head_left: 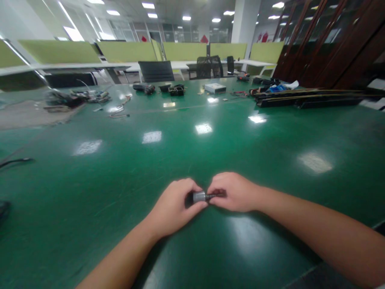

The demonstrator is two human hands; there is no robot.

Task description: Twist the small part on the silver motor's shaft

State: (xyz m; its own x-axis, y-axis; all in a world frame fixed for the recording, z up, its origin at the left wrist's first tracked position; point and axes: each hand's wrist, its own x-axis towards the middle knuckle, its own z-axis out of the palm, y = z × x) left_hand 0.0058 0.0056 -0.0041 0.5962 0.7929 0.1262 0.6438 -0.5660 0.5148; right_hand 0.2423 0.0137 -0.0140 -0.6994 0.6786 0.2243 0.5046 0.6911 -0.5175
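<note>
Both hands on a small grey cylindrical part (199,196), low over the near side of the green tabletop (120,172).
Left hand (180,206): thumb and fingers curled round the grey body, grasping it. Right hand (234,192): fingers pinched on the dark narrow shaft (215,195) pointing out of its right end; exact fingertip contact blurred. Part lies roughly sideways between the hands; can't tell if it touches the table. Far side of table, well apart: flat silver box (215,88) near centre, long black rails (306,100) at right, tangled wires and electronics (90,96) at left. Black chair (156,71) behind.
</note>
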